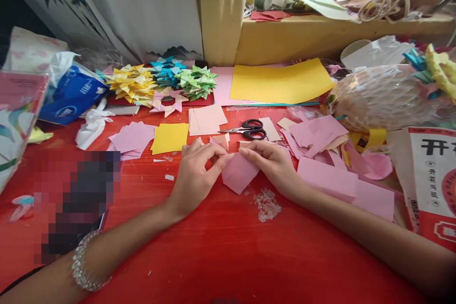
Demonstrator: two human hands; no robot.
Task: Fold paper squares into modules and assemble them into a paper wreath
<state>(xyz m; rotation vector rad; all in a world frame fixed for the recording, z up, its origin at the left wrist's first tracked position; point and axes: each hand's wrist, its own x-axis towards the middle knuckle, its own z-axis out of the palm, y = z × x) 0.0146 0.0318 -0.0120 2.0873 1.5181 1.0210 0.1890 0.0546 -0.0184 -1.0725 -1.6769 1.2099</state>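
Between both hands is a pink sheet of paper [240, 174], its upper corners pinched and its lower point hanging toward me. My left hand [199, 171] grips the left corner between thumb and forefinger. On the right corner, my right hand [272, 164] has a like pinch; its other fingers curl behind. Just beyond the fingers lie small folded pink paper pieces [221, 141], partly hidden. Black-handled scissors [249, 129] rest behind them, blades to the left. A stack of yellow paper squares [170, 138] and pink paper squares [131, 140] lie left of my left hand.
Folded paper rings in yellow [131, 84], blue and green stand at the back, near a large yellow sheet [281, 80]. Pink paper scraps [317, 133] crowd the right. A blue tissue pack [73, 92] sits at the left. White shreds [266, 205] lie before my right hand.
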